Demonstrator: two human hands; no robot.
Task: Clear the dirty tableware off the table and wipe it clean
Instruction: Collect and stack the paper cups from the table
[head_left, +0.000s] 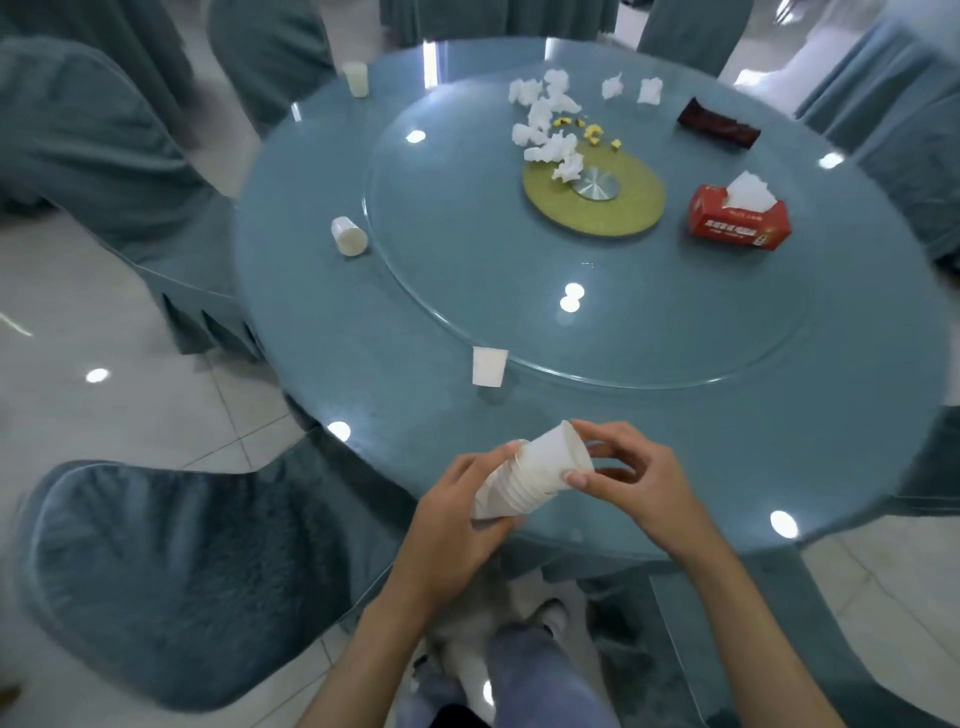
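Observation:
My left hand grips a tilted stack of white paper cups over the near edge of the round blue table. My right hand pinches the rim of the outermost cup in that stack. A single cup stands upside down by the glass turntable's near rim. Another cup lies tipped at the left, and a third stands at the far left edge. Crumpled white tissues and yellow food scraps lie on the turntable's far side.
A red tissue box sits at the right of the turntable and a dark wrapper lies beyond it. Blue covered chairs ring the table; one stands close at my left. My legs show below the table edge.

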